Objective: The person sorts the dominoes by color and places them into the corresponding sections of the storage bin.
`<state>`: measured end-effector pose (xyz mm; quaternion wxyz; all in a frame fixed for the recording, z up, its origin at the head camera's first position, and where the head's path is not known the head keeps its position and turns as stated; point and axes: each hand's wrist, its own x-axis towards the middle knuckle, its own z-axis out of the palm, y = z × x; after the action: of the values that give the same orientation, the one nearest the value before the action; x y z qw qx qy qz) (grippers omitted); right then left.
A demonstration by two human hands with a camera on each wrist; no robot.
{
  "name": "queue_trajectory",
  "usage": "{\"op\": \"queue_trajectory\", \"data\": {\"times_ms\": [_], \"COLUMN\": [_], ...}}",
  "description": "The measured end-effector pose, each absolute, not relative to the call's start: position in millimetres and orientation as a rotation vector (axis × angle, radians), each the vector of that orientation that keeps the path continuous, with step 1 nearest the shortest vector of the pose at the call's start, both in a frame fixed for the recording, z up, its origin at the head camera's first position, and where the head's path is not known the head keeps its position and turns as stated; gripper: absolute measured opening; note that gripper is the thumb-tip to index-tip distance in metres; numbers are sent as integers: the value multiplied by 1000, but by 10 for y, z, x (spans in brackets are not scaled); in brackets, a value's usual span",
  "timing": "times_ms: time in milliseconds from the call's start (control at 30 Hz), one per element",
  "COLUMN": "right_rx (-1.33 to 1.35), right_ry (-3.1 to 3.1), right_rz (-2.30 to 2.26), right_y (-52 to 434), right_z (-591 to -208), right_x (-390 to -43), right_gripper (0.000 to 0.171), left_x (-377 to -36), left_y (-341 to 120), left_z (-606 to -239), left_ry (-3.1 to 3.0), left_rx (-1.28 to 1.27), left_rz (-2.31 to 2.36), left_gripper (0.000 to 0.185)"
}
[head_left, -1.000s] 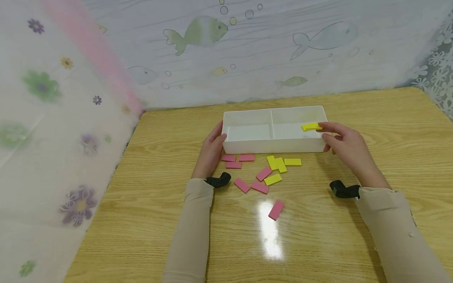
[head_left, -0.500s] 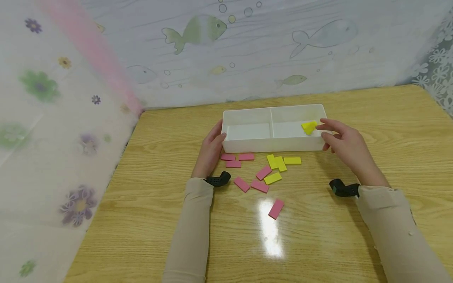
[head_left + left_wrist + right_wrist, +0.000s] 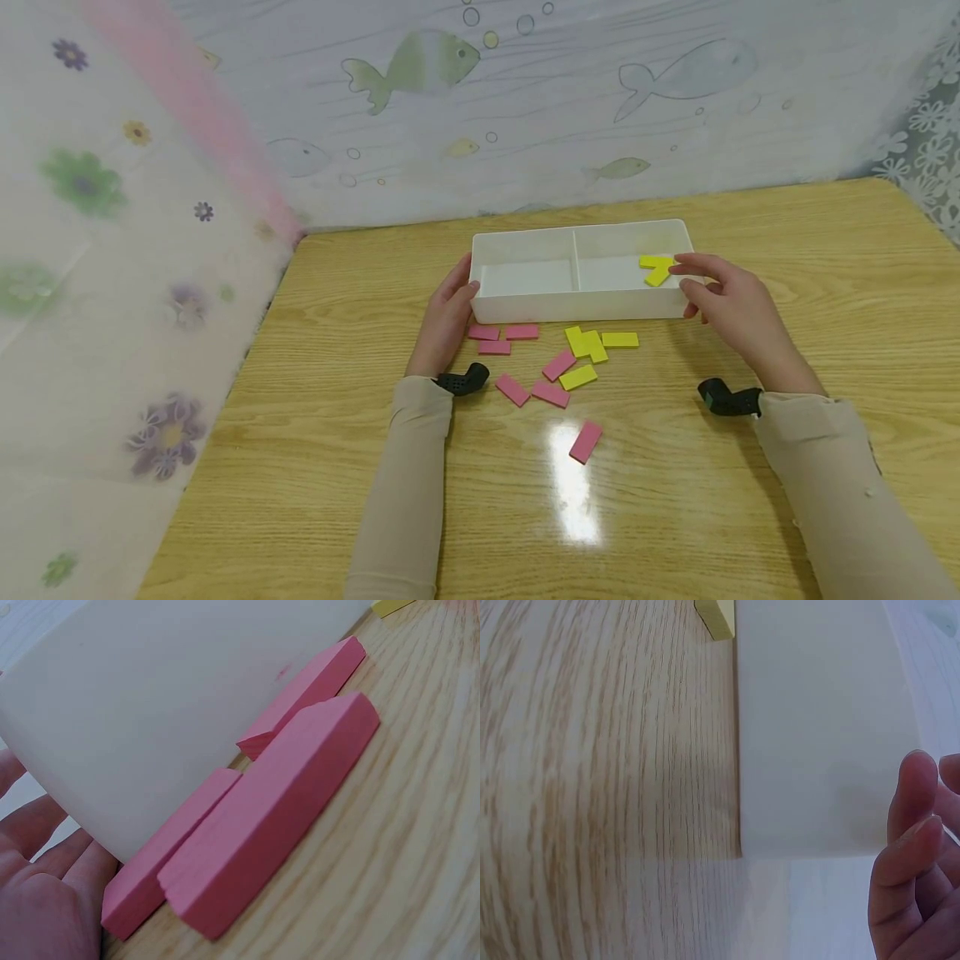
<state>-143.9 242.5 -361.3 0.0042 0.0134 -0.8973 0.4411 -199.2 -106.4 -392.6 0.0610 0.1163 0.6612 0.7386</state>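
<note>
A white two-compartment box [image 3: 525, 311] stands lengthwise on the wooden table. My left hand [image 3: 447, 321] holds its left end, thumb at the front corner and fingers along the outer side wall. My right hand [image 3: 731, 304] is at the right end, its index finger reaching over the rim and its thumb near the front corner; nothing shows between the fingertips. Two small yellow blocks [image 3: 657, 275] lie in the right compartment, just beside those fingertips. The left compartment [image 3: 527, 277] shows only its bare floor. In the left wrist view, pink blocks [image 3: 274, 814] lie along the box's front wall.
Several pink blocks [image 3: 513, 390] and yellow blocks [image 3: 620, 340] lie scattered in front of the box. One pink block [image 3: 585, 442] lies apart, nearer the front. A fish-patterned cloth [image 3: 525, 125] hangs behind the wooden table [image 3: 322, 442].
A yellow block has left my right fingertips and dropped into the right compartment beside another yellow block. Both hands have stayed at the box's ends.
</note>
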Motion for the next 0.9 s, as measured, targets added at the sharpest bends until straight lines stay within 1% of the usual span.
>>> {"op": "queue_trajectory", "data": {"times_ms": [300,633,900], "right_rx": [38,20,63], "right_ry": [-2832,-2807,-2767], "right_rz": [1365,1362,1363], "right_y": [2418,2419,2410], "right_z": [-3608,-3598,-3576], "right_x": [-1437,-1422,-1407], "right_gripper": [47,44,40], "left_x": [-2000,-2103,-2111], "left_y": [-1068,-1093,-1092], "left_z": [-3936,-4095,-4116], "left_ry": [1986,1979,1975], "left_rx": [356,356,369], "left_rz": [2244,2272,2276], "left_gripper": [51,51,50]}}
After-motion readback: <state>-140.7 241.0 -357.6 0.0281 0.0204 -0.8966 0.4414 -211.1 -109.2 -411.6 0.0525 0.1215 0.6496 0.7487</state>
